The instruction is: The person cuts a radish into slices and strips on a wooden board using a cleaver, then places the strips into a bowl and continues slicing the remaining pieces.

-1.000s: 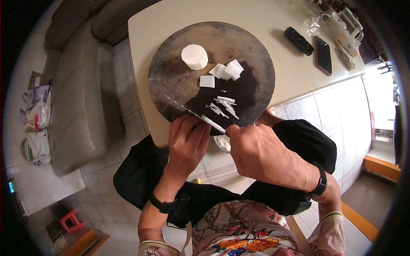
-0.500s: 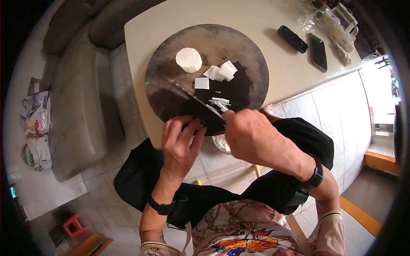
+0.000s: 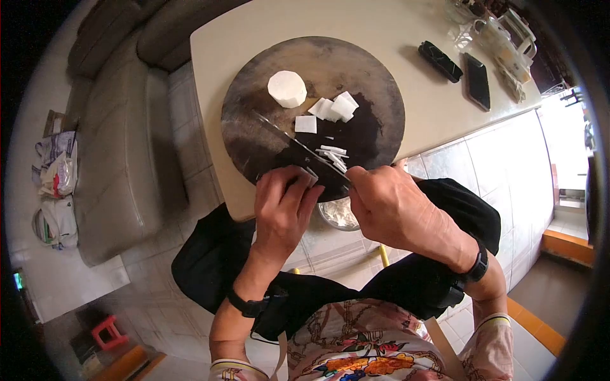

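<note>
Lay on the desk [image 3: 406, 32]: a round board [image 3: 254, 133]. Sat on the board at eleven o'clock: a thick chunk [image 3: 286, 88]; at centre, flat slices [image 3: 333, 108]; toward five o'clock, thin strips [image 3: 335, 157]. Rested off the board at two o'clock: a phone [image 3: 478, 81] and a case [image 3: 440, 60].
</note>
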Tool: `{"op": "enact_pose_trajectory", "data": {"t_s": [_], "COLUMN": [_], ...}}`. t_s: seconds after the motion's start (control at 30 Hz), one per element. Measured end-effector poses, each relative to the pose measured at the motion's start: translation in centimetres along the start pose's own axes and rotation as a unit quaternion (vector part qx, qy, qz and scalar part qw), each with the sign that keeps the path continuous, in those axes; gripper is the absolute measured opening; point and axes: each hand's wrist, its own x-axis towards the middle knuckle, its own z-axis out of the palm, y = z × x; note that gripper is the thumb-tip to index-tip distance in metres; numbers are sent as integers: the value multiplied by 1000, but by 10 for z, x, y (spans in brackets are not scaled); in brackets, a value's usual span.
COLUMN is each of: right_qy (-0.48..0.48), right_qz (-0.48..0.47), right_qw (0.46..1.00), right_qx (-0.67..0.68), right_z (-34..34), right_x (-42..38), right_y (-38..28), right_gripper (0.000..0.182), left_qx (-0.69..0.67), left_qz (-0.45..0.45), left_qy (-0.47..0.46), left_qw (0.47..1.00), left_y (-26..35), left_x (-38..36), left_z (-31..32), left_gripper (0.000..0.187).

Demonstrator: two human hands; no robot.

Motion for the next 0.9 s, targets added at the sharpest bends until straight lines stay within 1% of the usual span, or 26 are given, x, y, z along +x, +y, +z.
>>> {"op": "enact_pose_trajectory", "data": {"t_s": [0.03,0.1,0.2,0.27,0.47,0.63,0.7,0.73,0.8,0.83,0.87,0.9], "right_qy": [0,0,5,-22,-30,-8,0,-2,1,11,11,-7], "right_qz": [-9,-18,-30,-34,-44,-61,-68,-72,-87,-102,-94,-96], "right_qw": [1000,1000,1000,999,999,998,998,997,995,990,991,991], "right_qx": [-8,-15,-2,4,12,-4,-11,-28,-57,-92,-92,-94], "right_z": [0,2,4,3,5,7,8,9,12,15,20,24], "right_x": [-1,-2,-2,-2,-3,-4,-5,-5,-6,-7,-7,0], "right_y": [0,0,-4,-5,-3,-6,-6,-8,-10,-14,-16,-16], "right_gripper": [13,12,13,12,13,14,15,16,16,15,17,21], "left_qx": [0,26,26,21,9,3,17,10,39,66,88,70], "left_qz": [0,46,51,45,41,25,19,25,7,18,33,26], "left_qy": [0,2,-4,-9,1,4,-7,-5,-32,-39,-41,-41], "left_qw": [1000,999,998,999,999,1000,1000,1000,999,997,995,996], "left_y": [0,-2,-7,-7,-7,-5,-5,-5,-8,-11,-13,-15], "left_x": [-1,-4,-8,-8,-7,-7,-7,-8,-15,-21,-25,-28], "left_z": [0,-1,2,2,3,2,2,2,1,1,1,1], "left_gripper": [21,19,22,21,21,22,19,19,19,19,20,21]}}
